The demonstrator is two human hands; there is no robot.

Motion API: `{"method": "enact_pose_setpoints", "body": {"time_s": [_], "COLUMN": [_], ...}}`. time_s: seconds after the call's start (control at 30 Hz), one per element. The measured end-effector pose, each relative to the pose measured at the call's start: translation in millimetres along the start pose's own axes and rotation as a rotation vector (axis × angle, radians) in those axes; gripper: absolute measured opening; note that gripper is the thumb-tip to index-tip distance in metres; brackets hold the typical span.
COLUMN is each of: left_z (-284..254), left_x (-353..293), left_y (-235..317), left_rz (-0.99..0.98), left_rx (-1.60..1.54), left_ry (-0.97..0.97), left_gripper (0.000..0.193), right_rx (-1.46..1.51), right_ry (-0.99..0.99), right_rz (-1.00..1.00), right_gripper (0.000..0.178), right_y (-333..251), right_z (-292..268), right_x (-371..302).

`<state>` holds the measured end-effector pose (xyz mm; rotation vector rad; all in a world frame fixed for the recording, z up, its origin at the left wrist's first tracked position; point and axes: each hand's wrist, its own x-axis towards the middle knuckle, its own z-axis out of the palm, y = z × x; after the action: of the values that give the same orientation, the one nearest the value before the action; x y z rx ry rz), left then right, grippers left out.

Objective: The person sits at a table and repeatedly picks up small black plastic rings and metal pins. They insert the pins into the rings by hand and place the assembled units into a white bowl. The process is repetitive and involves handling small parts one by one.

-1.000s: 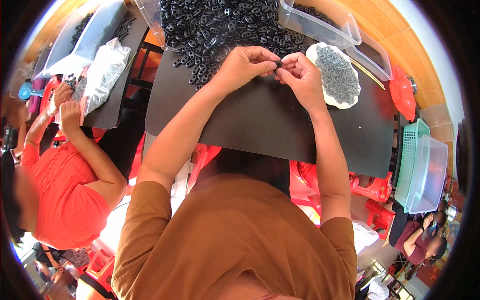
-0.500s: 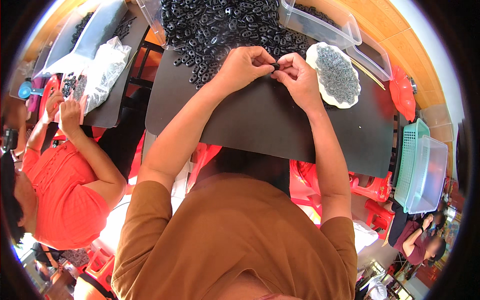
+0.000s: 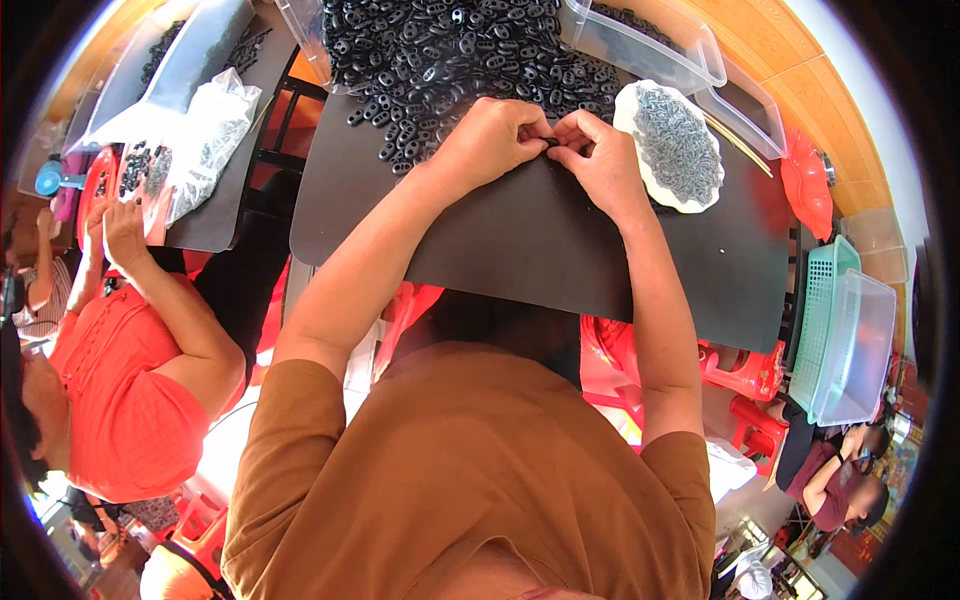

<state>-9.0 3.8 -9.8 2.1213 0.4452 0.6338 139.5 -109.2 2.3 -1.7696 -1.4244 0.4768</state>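
Over the dark table [image 3: 500, 245], my left hand [image 3: 492, 140] and my right hand [image 3: 604, 165] meet fingertip to fingertip. Between them they pinch a small black plastic piece [image 3: 551, 143], mostly covered by the fingers; it resembles the loose ones behind. Just beyond my hands spreads a heap of black oval pieces with holes [image 3: 450, 50]. Close by my right hand stands a white scallop-edged dish [image 3: 700, 203] full of small grey metal pins or screws [image 3: 677, 145]; their exact kind is too small to tell.
Clear plastic bins [image 3: 650, 50] stand at the back right, near thin sticks [image 3: 740, 143] and a red dish [image 3: 805, 185]. A green basket [image 3: 815, 310] is at the right. On the left, a person in red [image 3: 140, 390] works at another table with a plastic bag [image 3: 212, 140].
My hands stay together, with the fingers shifted slightly around the black piece, which is now more hidden. The neighbour's hands on the left have moved a little.
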Motion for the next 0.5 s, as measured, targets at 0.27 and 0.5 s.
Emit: {"method": "enact_pose_setpoints", "body": {"time_s": [0.27,0.5], "left_z": [-1.3,-2.2], "left_x": [0.3,-0.5], "left_y": [-4.2,-1.7], "left_rz": [-0.062,-0.078], "left_rx": [-0.076,-0.072], "left_ry": [-0.038,-0.051], "left_gripper": [0.013,0.012], "right_rx": [0.023,0.049], "right_ry": [-0.029,-0.066], "right_rz": [0.035,0.073], "right_gripper": [0.013,0.013], "right_y": [6.4,4.0], "right_z": [-3.4,-5.8], "right_x": [0.0,-0.9]}}
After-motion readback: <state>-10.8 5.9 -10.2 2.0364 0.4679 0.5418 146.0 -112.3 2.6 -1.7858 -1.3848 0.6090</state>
